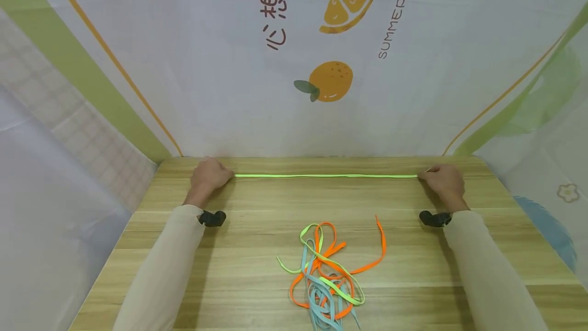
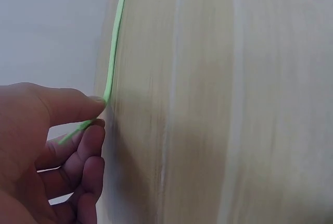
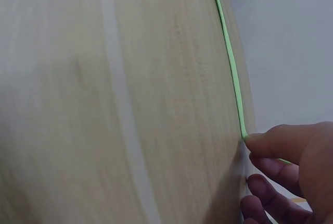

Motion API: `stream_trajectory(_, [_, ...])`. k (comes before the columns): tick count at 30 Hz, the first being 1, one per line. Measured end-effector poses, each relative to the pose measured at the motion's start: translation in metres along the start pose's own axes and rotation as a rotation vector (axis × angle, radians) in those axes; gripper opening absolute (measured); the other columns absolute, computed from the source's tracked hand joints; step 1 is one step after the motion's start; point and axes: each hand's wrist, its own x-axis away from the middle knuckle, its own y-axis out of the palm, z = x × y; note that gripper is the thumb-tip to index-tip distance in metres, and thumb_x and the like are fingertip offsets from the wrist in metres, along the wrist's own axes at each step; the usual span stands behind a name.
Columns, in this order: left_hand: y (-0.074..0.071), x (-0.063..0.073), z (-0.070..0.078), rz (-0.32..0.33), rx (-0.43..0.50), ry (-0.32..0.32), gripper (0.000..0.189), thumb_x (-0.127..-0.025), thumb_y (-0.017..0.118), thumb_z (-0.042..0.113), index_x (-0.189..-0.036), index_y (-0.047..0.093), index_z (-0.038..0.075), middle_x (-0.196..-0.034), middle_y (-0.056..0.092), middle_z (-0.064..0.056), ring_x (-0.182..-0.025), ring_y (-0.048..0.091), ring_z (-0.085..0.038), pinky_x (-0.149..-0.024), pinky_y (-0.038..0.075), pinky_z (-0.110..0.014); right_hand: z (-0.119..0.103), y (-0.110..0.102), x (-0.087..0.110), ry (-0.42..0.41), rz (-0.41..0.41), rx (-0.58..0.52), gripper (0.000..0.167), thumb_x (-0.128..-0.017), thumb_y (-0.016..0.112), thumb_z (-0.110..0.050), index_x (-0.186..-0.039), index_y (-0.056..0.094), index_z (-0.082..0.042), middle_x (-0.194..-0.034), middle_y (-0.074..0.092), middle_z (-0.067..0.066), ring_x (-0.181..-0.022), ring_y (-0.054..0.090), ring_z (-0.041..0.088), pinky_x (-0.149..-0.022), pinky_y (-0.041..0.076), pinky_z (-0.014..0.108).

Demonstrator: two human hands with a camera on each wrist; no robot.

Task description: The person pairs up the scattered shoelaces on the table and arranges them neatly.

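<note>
A lime-green shoelace (image 1: 321, 175) is stretched straight from side to side along the back of the wooden table. My left hand (image 1: 210, 173) pinches one end between thumb and index finger; in the left wrist view a short tip of the shoelace (image 2: 115, 47) sticks out past the fingers. At the other end my right hand (image 1: 443, 183) pinches it in the same way, and the right wrist view shows the shoelace (image 3: 232, 67) running taut from the thumb (image 3: 260, 143). The remaining fingers of both hands are loosely curled.
A tangled pile of orange (image 1: 383, 244), lime-green and light blue shoelaces (image 1: 317, 295) lies on the table (image 1: 257, 244) between my forearms. A white cloth (image 1: 229, 91) with orange fruit prints hangs right behind the table's back edge. Black wrist mounts (image 1: 212, 218) sit on both wrists.
</note>
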Motion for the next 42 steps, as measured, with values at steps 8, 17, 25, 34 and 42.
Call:
stream_trajectory(8, [-0.005, 0.007, -0.001, 0.022, -0.004, -0.003, 0.039, -0.098, 0.067, 0.037, -0.117, 0.086, 0.008, -0.096, 0.073, -0.014, -0.071, 0.053, -0.027, -0.06, 0.046, -0.041, 0.007, -0.005, -0.002, 0.028, -0.005, 0.009, 0.053, -0.103, 0.069, -0.037, -0.128, 0.073, 0.008, -0.134, 0.068, 0.034, -0.118, 0.064, 0.055, -0.091, 0.054, 0.061])
stream_trajectory(17, [0.005, -0.022, -0.04, 0.049, -0.02, 0.027, 0.038, -0.095, 0.074, 0.04, -0.116, 0.086, 0.011, -0.125, 0.078, -0.017, -0.097, 0.071, -0.036, -0.071, 0.057, -0.049, 0.025, -0.013, -0.001, 0.042, -0.019, -0.002, 0.057, -0.102, 0.065, -0.039, -0.135, 0.07, 0.007, -0.139, 0.065, 0.034, -0.12, 0.062, 0.055, -0.094, 0.053, 0.059])
stream_trajectory(25, [0.002, -0.023, -0.062, 0.081, -0.022, 0.043, 0.037, -0.095, 0.07, 0.037, -0.114, 0.084, 0.009, -0.12, 0.078, -0.016, -0.096, 0.071, -0.035, -0.064, 0.056, -0.045, 0.035, -0.022, 0.007, 0.027, -0.01, -0.006, 0.056, -0.103, 0.063, -0.041, -0.131, 0.071, 0.006, -0.136, 0.065, 0.035, -0.119, 0.062, 0.056, -0.093, 0.052, 0.06])
stream_trajectory(34, [-0.032, 0.063, 0.006, 0.147, 0.02, 0.191, 0.039, -0.105, 0.065, 0.028, -0.128, 0.076, -0.001, -0.123, 0.077, -0.02, -0.111, 0.072, -0.042, -0.085, 0.058, -0.054, 0.019, -0.023, 0.028, -0.137, 0.066, -0.044, 0.047, -0.106, 0.067, -0.037, -0.119, 0.076, 0.007, -0.117, 0.075, 0.03, -0.1, 0.069, 0.047, -0.074, 0.052, 0.045])
stream_trajectory(42, [-0.028, 0.094, 0.039, 0.225, 0.068, 0.396, 0.031, -0.1, 0.071, 0.021, -0.118, 0.08, -0.002, -0.109, 0.081, -0.016, -0.098, 0.076, -0.034, -0.081, 0.06, -0.051, -0.007, -0.019, 0.059, -0.341, 0.143, -0.072, 0.025, -0.102, 0.076, -0.025, -0.104, 0.081, 0.0, -0.098, 0.079, 0.017, -0.084, 0.071, 0.029, -0.064, 0.05, 0.028])
